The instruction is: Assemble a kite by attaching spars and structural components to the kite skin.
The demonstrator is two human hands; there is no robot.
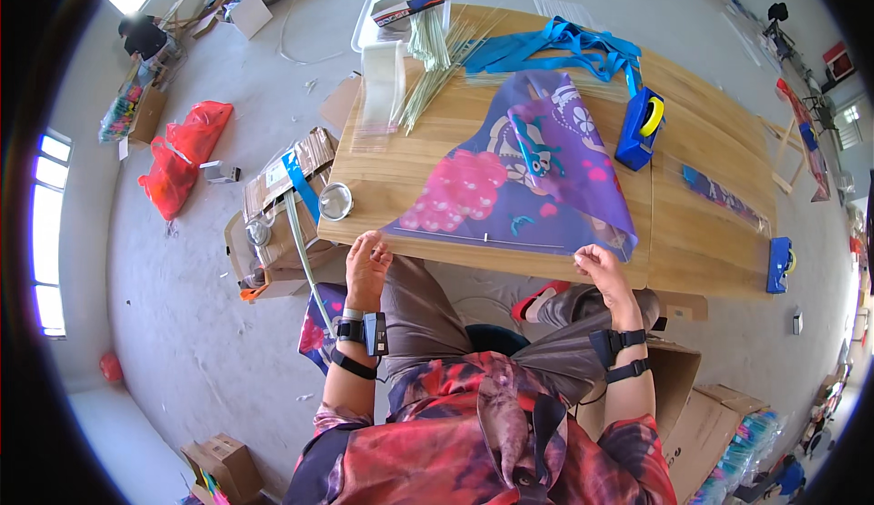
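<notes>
Nearest the lens, a soft, crumpled shirt in red, pink and black is filling the lower frame, with grey trousers beyond it. Ahead of both hands, the broad wooden bench with its pale planked grain is carrying everything. Lying flat on it, between the two hands and reaching away from them, is a large triangular kite sheet of thin glossy purple film printed with pink flowers; its near edge is running along the bench edge. The right hand is pinching the sheet's near right corner, its grip pressed together on the film. The left hand is resting at the near left corner, fingers curled at the bench edge; whether its grip is closing on the film I cannot tell. Beyond the sheet, tangled blue ribbons are lying, with a bundle of thin pale sticks to their left. Further right of the sheet, a blue tape dispenser is standing.
</notes>
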